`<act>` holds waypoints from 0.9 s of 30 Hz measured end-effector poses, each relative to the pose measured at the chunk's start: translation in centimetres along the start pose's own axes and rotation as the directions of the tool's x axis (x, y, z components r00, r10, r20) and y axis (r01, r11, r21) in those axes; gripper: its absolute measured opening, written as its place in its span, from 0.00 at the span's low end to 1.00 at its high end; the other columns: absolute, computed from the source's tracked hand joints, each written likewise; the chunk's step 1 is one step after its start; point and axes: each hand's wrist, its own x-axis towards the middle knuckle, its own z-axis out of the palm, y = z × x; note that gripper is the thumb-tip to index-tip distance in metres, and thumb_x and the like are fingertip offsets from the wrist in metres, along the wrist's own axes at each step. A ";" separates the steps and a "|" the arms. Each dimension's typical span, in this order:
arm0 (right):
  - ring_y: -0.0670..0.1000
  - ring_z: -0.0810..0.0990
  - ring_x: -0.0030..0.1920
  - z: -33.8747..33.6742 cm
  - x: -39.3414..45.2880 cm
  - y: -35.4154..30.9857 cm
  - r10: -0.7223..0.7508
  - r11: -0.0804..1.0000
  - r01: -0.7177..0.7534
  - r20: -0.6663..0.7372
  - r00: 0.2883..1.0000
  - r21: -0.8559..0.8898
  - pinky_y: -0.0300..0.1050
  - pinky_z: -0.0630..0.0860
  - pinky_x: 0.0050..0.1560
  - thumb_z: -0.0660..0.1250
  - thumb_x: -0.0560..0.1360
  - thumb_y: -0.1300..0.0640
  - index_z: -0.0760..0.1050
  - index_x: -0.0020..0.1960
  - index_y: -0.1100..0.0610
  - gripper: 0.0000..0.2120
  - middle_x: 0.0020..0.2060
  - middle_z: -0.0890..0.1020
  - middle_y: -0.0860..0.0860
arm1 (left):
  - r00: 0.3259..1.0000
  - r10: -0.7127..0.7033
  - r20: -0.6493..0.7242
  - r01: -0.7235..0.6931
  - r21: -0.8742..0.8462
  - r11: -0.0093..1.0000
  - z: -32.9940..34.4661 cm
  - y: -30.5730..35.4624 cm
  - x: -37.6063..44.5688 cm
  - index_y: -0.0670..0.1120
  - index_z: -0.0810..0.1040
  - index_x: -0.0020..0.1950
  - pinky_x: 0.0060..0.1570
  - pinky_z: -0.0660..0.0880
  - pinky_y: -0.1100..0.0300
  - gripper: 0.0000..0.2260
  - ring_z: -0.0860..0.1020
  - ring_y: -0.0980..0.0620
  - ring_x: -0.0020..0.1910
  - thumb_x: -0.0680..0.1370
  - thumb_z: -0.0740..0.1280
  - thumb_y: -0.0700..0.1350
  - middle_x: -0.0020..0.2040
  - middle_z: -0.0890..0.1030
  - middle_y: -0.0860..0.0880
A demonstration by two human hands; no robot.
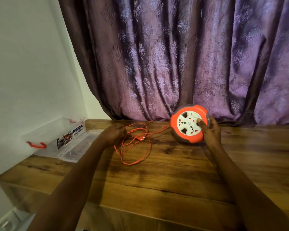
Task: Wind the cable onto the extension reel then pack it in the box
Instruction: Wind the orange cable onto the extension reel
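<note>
Near the table back edge, right hand grips reel.

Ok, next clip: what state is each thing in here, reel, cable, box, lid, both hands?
Reel: tilted on edge, socket face toward camera.
Cable: unwound, loose loops on the table.
Box: open.
Lid: off, lying beside the box.
Left hand: on the cable; grip unclear.
Right hand: grips the reel.
</note>
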 end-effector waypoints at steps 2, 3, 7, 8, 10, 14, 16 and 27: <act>0.50 0.84 0.49 0.0 0.1 0.0 0.000 1.000 0.000 0.000 1.000 -0.003 0.46 0.83 0.47 0.74 0.75 0.58 0.78 0.58 0.50 0.13 0.51 0.85 0.49 | 0.996 0.026 0.089 -0.021 -0.053 0.998 0.4 -0.2 0.0 0.44 0.82 0.56 0.49 0.71 0.58 0.09 0.80 0.42 0.53 0.76 0.68 0.41 0.53 0.83 0.43; 0.50 0.84 0.49 0.0 0.1 0.0 0.001 1.000 -0.001 0.001 1.000 -0.006 0.46 0.83 0.46 0.74 0.75 0.58 0.78 0.59 0.51 0.14 0.51 0.85 0.49 | 0.987 -0.011 0.161 0.023 -0.073 0.997 0.4 -0.3 0.0 0.45 0.82 0.56 0.47 0.72 0.59 0.10 0.81 0.43 0.52 0.76 0.67 0.39 0.52 0.84 0.44; 0.45 0.85 0.44 0.1 0.0 0.0 0.000 1.000 -0.001 0.010 1.000 0.006 0.41 0.82 0.39 0.74 0.75 0.59 0.78 0.61 0.54 0.15 0.49 0.85 0.48 | 0.958 -0.096 0.272 0.112 -0.047 0.993 -0.9 0.0 1.1 0.43 0.82 0.56 0.51 0.74 0.56 0.13 0.81 0.41 0.54 0.82 0.61 0.48 0.54 0.84 0.41; 0.44 0.85 0.44 0.2 -0.1 0.0 -0.001 1.000 0.001 0.011 1.000 0.008 0.40 0.82 0.39 0.74 0.75 0.59 0.78 0.60 0.54 0.14 0.48 0.85 0.47 | 0.956 -0.100 0.275 0.105 -0.004 0.994 -1.2 0.3 1.5 0.44 0.81 0.55 0.51 0.73 0.55 0.17 0.80 0.41 0.55 0.83 0.58 0.53 0.55 0.83 0.41; 0.47 0.85 0.45 0.3 -0.1 0.2 0.001 1.000 -0.001 0.014 1.000 0.007 0.42 0.83 0.41 0.74 0.75 0.59 0.78 0.59 0.53 0.13 0.48 0.85 0.48 | 0.967 -0.069 0.246 0.069 0.012 0.998 -1.6 1.0 2.1 0.48 0.81 0.52 0.51 0.73 0.56 0.21 0.80 0.44 0.53 0.81 0.57 0.62 0.52 0.84 0.44; 0.53 0.83 0.49 0.3 0.1 0.6 0.004 0.999 -0.004 0.016 1.000 0.037 0.50 0.83 0.48 0.73 0.75 0.60 0.79 0.53 0.50 0.09 0.47 0.86 0.47 | 0.959 0.051 0.279 -0.035 -0.063 0.997 -1.1 2.5 2.9 0.49 0.86 0.51 0.50 0.76 0.57 0.11 0.82 0.48 0.50 0.76 0.70 0.55 0.49 0.86 0.48; 0.55 0.83 0.51 0.2 0.2 0.8 0.001 0.999 -0.001 0.015 1.000 0.035 0.53 0.83 0.50 0.74 0.75 0.59 0.79 0.51 0.48 0.08 0.46 0.86 0.47 | 0.959 -0.022 0.282 0.046 -0.079 0.996 -0.5 2.9 3.1 0.48 0.86 0.50 0.49 0.74 0.59 0.07 0.82 0.49 0.51 0.76 0.70 0.48 0.50 0.86 0.48; 0.61 0.83 0.57 0.0 0.6 1.4 0.007 0.999 -0.007 0.005 1.000 0.035 0.67 0.79 0.57 0.77 0.71 0.54 0.80 0.55 0.48 0.14 0.54 0.86 0.54 | 0.928 -0.331 -0.168 0.042 -0.839 0.543 -3.2 3.0 3.2 0.41 0.79 0.46 0.30 0.70 0.63 0.06 0.71 0.55 0.29 0.81 0.65 0.40 0.31 0.74 0.51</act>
